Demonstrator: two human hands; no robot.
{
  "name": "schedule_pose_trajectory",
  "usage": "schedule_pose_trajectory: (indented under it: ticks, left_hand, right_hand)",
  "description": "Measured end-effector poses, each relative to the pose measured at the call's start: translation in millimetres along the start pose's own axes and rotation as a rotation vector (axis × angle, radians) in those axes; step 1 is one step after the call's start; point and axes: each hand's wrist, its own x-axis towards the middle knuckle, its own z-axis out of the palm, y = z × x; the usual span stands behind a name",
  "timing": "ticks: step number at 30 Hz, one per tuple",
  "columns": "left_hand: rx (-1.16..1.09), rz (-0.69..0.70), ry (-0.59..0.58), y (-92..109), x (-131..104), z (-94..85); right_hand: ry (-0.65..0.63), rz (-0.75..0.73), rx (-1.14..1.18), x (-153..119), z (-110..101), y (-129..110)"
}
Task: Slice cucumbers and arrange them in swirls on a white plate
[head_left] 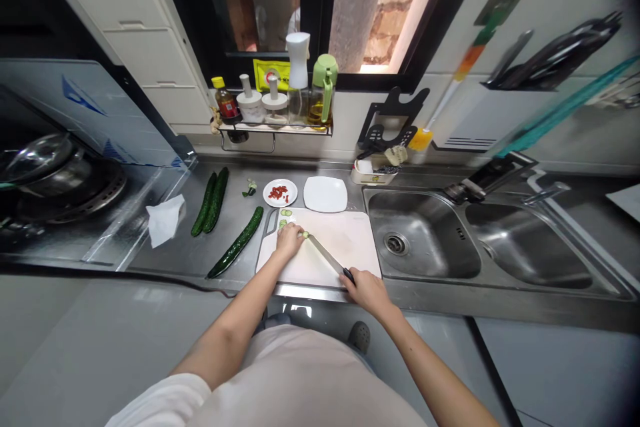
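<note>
My right hand (367,290) is wrapped round the black handle of a kitchen knife (325,253). The blade slants up and left across the white cutting board (345,230), its tip close to my left hand (290,242). Under the closed fingertips of that hand is a small pale-green cucumber piece (305,234), partly hidden. Several cucumber slices (286,213) lie at the board's upper left. One whole cucumber (236,243) rests left of the board, and two more cucumbers (210,202) lie side by side farther left.
Behind the board are a small plate (267,192) of chopped red pieces and a white square plate (325,194). Green scraps (249,188) sit nearby. A double sink (425,257) is at the right, a stove with a pot (60,173) at the left. Bottles stand on a rack (280,128).
</note>
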Motion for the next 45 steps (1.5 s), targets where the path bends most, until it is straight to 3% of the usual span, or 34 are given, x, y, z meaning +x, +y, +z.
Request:
schedule_pose_trajectory:
  ticks: [45]
  left_hand:
    - [-0.014, -0.111, 0.02, 9.3, -5.4, 0.3]
  right_hand:
    - [-0.082, -0.087, -0.06, 18.3, -13.0, -11.2]
